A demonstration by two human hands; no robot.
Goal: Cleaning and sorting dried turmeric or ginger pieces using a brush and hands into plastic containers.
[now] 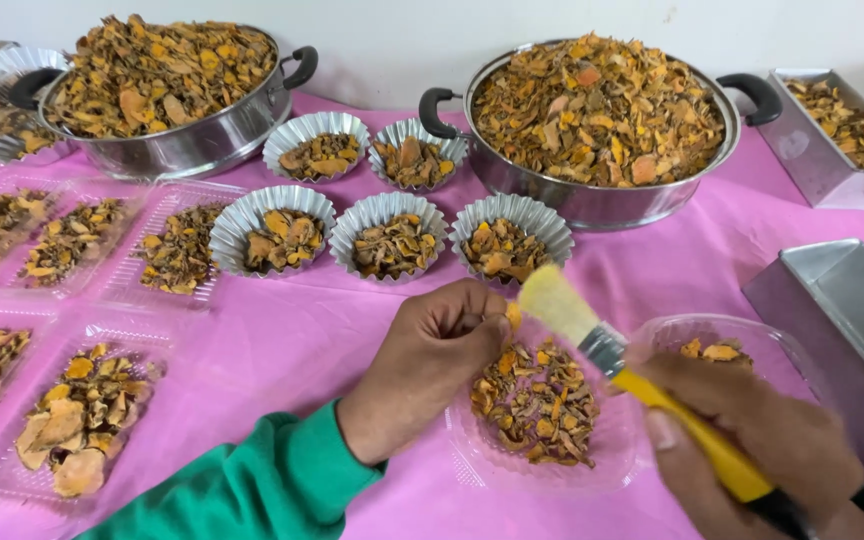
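Shiny metal pots [592, 205], clear plastic trays [552, 470], glossy pink tablecloth [292, 340].

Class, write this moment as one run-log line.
left hand: pinches orange chip | right hand: holds yellow brush | bristles at chip | over clear tray

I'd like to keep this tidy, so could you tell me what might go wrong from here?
1. The left hand pinches one small piece right at the bristles of the brush in the right hand; a hard stroke could flick it onto the pink cloth.
2. Brushed-off dust may settle on the slices in the clear tray directly below.
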